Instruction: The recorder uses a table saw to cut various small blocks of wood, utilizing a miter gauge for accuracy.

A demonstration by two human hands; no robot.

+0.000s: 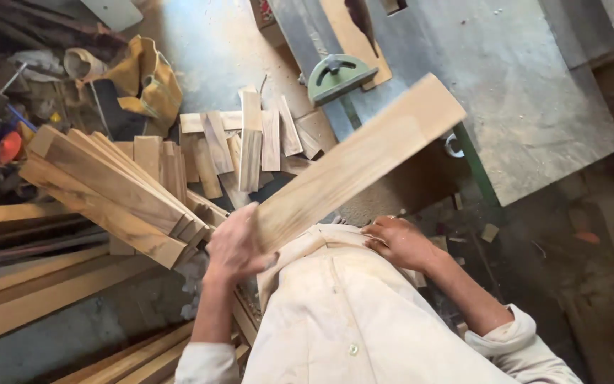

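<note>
My left hand (234, 245) grips the near end of a long pale wooden board (357, 163), which rises at a slant toward the upper right, over the edge of a grey machine table (520, 92). My right hand (399, 242) rests flat against the front of my cream shirt (349, 313), holding nothing, fingers slightly apart. A stack of similar boards (115, 192) lies just left of my left hand.
Short wood offcuts (250, 146) are scattered on the dusty floor ahead. A green guard piece (339, 75) sits on the machine table. Long planks (30, 291) lie at the lower left. A yellow bag (143, 85) and clutter sit at the upper left.
</note>
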